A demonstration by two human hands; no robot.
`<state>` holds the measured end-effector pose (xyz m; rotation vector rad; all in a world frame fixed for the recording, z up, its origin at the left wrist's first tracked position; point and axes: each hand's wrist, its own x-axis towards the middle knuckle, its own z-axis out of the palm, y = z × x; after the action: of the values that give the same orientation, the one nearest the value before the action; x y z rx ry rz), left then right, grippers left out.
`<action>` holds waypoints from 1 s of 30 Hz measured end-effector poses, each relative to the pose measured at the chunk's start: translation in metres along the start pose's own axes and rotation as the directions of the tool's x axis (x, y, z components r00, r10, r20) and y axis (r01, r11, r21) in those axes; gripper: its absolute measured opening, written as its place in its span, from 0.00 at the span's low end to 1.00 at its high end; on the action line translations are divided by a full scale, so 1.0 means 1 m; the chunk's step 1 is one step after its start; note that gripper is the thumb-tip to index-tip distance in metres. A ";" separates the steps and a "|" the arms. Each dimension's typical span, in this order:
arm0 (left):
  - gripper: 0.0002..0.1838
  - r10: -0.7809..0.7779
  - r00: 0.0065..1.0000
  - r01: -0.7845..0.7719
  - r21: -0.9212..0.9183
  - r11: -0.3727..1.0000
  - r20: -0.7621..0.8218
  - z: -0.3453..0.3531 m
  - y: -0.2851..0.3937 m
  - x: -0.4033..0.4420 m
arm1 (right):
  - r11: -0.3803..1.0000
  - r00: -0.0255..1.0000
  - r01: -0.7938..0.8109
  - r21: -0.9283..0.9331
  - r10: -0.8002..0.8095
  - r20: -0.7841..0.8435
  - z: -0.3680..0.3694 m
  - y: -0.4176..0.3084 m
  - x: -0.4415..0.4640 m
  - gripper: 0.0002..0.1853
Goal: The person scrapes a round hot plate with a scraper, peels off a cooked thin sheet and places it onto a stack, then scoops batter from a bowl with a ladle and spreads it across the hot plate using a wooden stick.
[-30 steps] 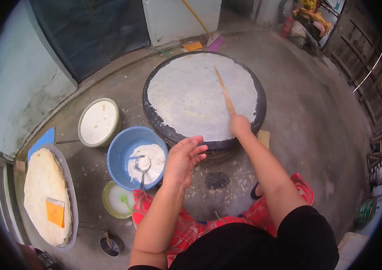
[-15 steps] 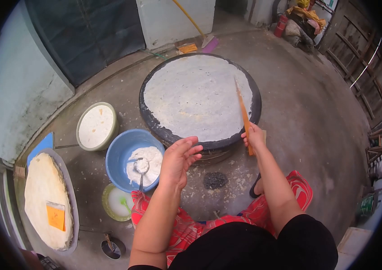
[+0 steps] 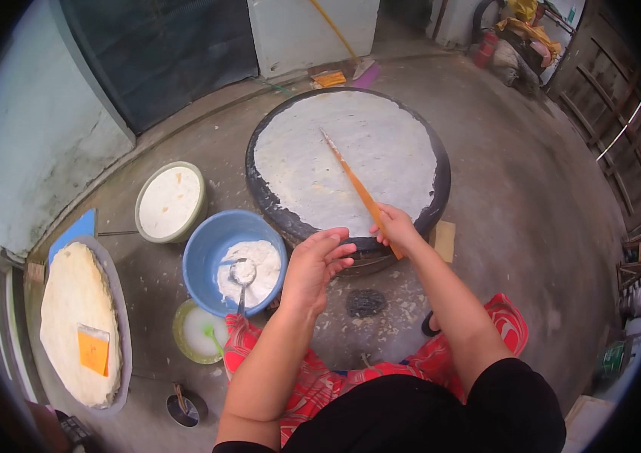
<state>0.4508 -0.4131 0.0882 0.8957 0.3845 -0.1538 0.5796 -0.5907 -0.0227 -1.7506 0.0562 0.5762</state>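
My right hand point(image 3: 396, 228) is closed round the near end of a long, flat wooden spatula point(image 3: 352, 178). The blade slants up and left over a thin white sheet of batter point(image 3: 290, 147), which covers most of a large round black griddle point(image 3: 258, 177). Near the griddle's front edge, my left hand point(image 3: 316, 264) holds nothing, its fingers loosely curved and apart. Just left of it, a blue basin point(image 3: 193, 260) contains a white doughy mass point(image 3: 261, 260) with a metal ladle point(image 3: 242, 275) resting in it. Whether the spatula touches the batter, I cannot tell.
At left, a pale bowl point(image 3: 203, 198) holds white batter. Below it, a green bowl point(image 3: 182, 349) has cloudy liquid. A pile of flatbreads point(image 3: 71, 302) carries an orange scraper point(image 3: 94, 349). A small pot point(image 3: 198, 408) stands near my left arm; a broom point(image 3: 366, 74) lies behind the griddle.
My right hand has moved left, swinging the spatula's tip from the griddle's right side toward its middle. My left hand keeps much the same pose. The whole view has shifted slightly.
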 end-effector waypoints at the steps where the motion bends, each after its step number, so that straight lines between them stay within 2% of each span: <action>1: 0.16 -0.008 1.000 0.008 -0.004 1.000 0.011 0.000 0.000 0.000 | 0.938 0.981 0.152 -0.310 -0.181 -0.065 0.003 0.014 0.022 0.20; 2: 0.16 -0.008 1.000 0.008 -0.004 1.000 0.011 0.001 0.000 0.000 | 0.762 0.927 0.256 -0.595 -0.367 -0.072 0.008 0.011 0.030 0.20; 3: 0.15 -0.008 1.000 0.008 0.002 1.000 0.007 0.001 0.000 0.000 | 0.763 0.928 0.254 -0.594 -0.366 -0.074 0.013 0.010 0.036 0.20; 5: 0.14 -0.007 1.000 0.007 0.009 1.000 0.001 0.002 0.001 0.000 | 0.438 0.941 0.138 -0.888 -0.338 -0.020 0.028 -0.014 0.031 0.19; 6: 0.14 -0.010 1.000 0.010 0.007 1.000 -0.002 0.002 0.002 0.000 | 0.439 0.941 0.140 -0.887 -0.339 -0.019 0.028 -0.018 0.036 0.19; 8: 0.14 -0.016 1.000 0.017 0.007 1.000 -0.008 0.002 0.002 -0.002 | 0.257 0.914 -0.048 -0.965 -0.380 -0.146 0.030 -0.021 0.041 0.18; 12: 0.15 -0.015 1.000 0.015 -0.013 1.000 -0.017 -0.003 0.002 -0.004 | 0.277 0.873 -0.124 -0.953 -0.427 -0.237 0.016 -0.027 0.047 0.16; 14: 0.15 -0.015 1.000 0.014 -0.026 1.000 -0.014 -0.004 0.002 -0.005 | 0.499 0.900 0.126 -0.857 -0.420 -0.112 0.020 -0.016 0.044 0.16; 15: 0.15 -0.022 1.000 0.021 -0.029 0.999 -0.006 -0.004 0.003 -0.007 | 0.492 0.900 0.130 -0.861 -0.423 -0.105 0.025 -0.008 0.034 0.16; 17: 0.15 -0.027 1.000 0.027 -0.033 0.999 -0.002 -0.003 0.005 -0.008 | 0.702 0.925 0.340 -0.626 -0.371 0.087 0.037 -0.003 0.002 0.17; 18: 0.15 -0.021 1.000 0.021 -0.049 0.999 0.001 -0.003 0.006 -0.009 | 0.701 0.924 0.343 -0.625 -0.371 0.091 0.037 -0.011 -0.006 0.17; 20: 0.15 -0.014 1.000 0.014 -0.066 0.998 0.001 -0.006 0.008 -0.010 | 0.948 0.997 0.081 -0.307 -0.083 0.006 0.026 -0.021 -0.019 0.19; 22: 0.15 -0.001 1.000 0.001 -0.061 0.998 0.014 -0.008 0.008 -0.010 | 0.926 0.905 0.221 -0.307 -0.312 -0.290 -0.003 0.006 0.007 0.18; 23: 0.15 -0.003 1.000 0.004 -0.064 0.998 0.019 -0.007 0.009 -0.012 | 0.925 0.904 0.219 -0.310 -0.312 -0.294 -0.017 0.016 0.013 0.18; 25: 0.15 0.002 1.000 -0.002 -0.053 0.999 0.004 -0.007 0.010 -0.015 | 0.842 0.821 0.113 -0.527 -0.378 -0.428 -0.036 0.026 0.020 0.18; 26: 0.15 0.003 1.000 -0.002 -0.054 0.999 0.005 -0.007 0.010 -0.015 | 0.764 0.831 0.140 -0.630 -0.436 -0.345 -0.025 0.020 0.005 0.17; 27: 0.15 -0.001 1.000 0.001 -0.051 0.999 0.014 -0.008 0.009 -0.014 | 0.721 0.882 0.106 -0.685 -0.386 -0.271 -0.014 0.014 -0.011 0.18; 29: 0.15 0.000 1.000 0.001 -0.054 0.999 0.018 -0.008 0.007 -0.014 | 0.710 0.856 0.432 -0.556 -0.517 0.006 0.003 0.023 -0.027 0.17; 30: 0.15 -0.005 1.000 0.006 -0.059 0.998 0.026 -0.007 0.006 -0.014 | 0.709 0.856 0.434 -0.556 -0.516 0.009 0.007 0.017 -0.029 0.17</action>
<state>0.4375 -0.4042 0.0945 0.8339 0.3659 -0.1582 0.5458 -0.5959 -0.0268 -2.2483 -0.4999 0.0628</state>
